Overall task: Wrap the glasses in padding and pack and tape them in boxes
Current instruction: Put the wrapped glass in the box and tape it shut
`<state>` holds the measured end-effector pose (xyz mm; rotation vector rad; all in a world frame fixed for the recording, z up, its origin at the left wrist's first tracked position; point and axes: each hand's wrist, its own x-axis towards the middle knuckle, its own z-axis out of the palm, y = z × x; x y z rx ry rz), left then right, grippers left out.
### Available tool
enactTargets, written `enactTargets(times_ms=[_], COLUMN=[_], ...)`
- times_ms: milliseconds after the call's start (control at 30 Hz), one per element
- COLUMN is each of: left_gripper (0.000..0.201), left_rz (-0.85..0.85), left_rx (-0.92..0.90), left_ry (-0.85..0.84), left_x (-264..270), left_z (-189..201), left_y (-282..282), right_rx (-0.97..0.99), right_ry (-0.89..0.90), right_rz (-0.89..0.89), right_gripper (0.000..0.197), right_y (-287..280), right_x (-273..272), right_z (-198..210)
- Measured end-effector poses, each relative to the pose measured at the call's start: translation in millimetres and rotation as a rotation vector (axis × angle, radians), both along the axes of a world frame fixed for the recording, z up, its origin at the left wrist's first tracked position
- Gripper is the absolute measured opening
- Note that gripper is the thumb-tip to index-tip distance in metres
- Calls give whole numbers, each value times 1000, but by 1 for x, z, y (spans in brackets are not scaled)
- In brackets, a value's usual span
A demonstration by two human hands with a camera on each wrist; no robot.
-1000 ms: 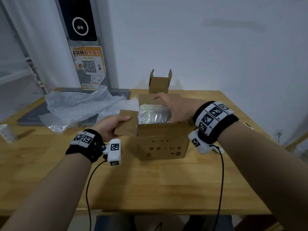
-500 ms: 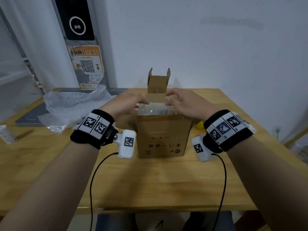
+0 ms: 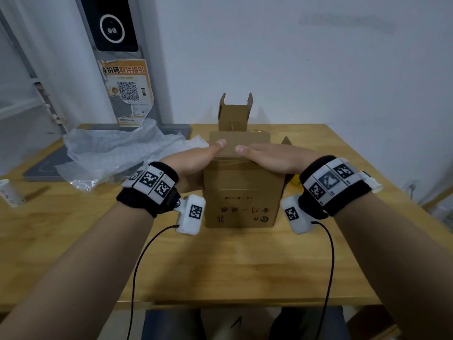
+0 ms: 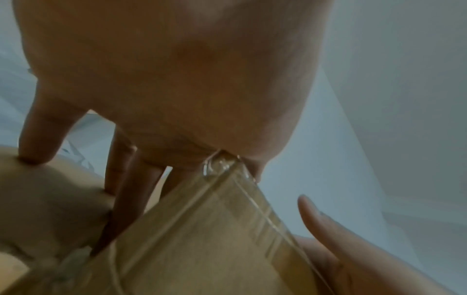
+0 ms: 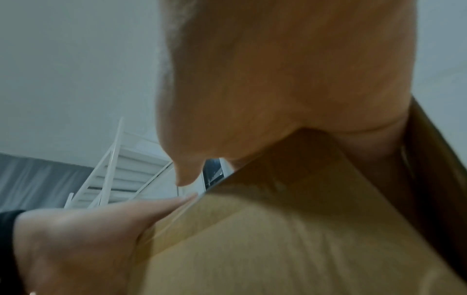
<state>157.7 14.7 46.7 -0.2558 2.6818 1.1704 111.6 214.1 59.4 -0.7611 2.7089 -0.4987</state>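
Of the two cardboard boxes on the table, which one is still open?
The small box at the back, its flaps standing up. The bigger box in front has its flaps pressed down under the left hand and right hand.

— What sort of place is this?

— It looks like a parcel pick-up or packing corner. A tall grey locker unit (image 3: 107, 57) with a black camera panel (image 3: 113, 23) stands by the plain white wall (image 3: 306, 57), bearing an orange QR-code poster (image 3: 127, 92).

— Anything else?

— A light wooden table (image 3: 232, 261) with crumpled clear bubble wrap (image 3: 117, 153), and white stairs (image 5: 118, 171) in the right wrist view.
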Motion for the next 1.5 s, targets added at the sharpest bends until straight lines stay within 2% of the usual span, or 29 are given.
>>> enactTargets(times_ms=[133,233,433,533,600,733,767,800,900,1000,1100,1200,1267,1367,1400,1500], left_gripper=[93,86,84,88,79,34,22,15,21,30,53,71,69,48,47,58], left_rz=[31,10,4,84,107,176,200,202,176,223,271,287,280,276,267,268], left_rx=[-21,-55,33,128,196,245,228,204,204,289,375,482,550,621,631,640], left_ry=[-21,14,-54,-85,-84,-12,18,35,-9,-43,-52,-64,-49,-26,-16,36], left_x=[-5,-3,-6,-11,-14,-16,-17,-17,-13,-7,-3,0,2,5,4,0], left_z=[3,7,-3,-11,-12,-15,-18,-22,-34,-46,-54,-66,-72,-77,-80,-86], left_y=[-12,-9,-2,-12,-21,-38,-42,-45,-47,-45,-42,-38,-31,-18,-15,-6], right_rx=[-1,34,139,126,77,-140,-178,-172,-97,-125,-134,-116,-75,9,29,-44], right_ry=[-3,6,-97,-113,-61,189,194,179,166,177,164,89,32,-56,-56,69], right_rz=[-14,-65,-124,-116,-96,-57,-37,-1,77,50,29,-17,-54,-109,-129,-221], right_gripper=[79,86,125,114,101,47,43,47,59,68,72,67,66,68,66,40], right_y=[2,4,-3,-5,-4,-1,-3,-5,-10,-4,2,8,17,31,33,34], right_x=[0,-4,-17,-19,-16,-4,1,6,15,26,41,51,53,54,55,53], right_z=[9,10,-3,-1,3,10,10,10,6,2,-6,-15,-18,-24,-28,-42])
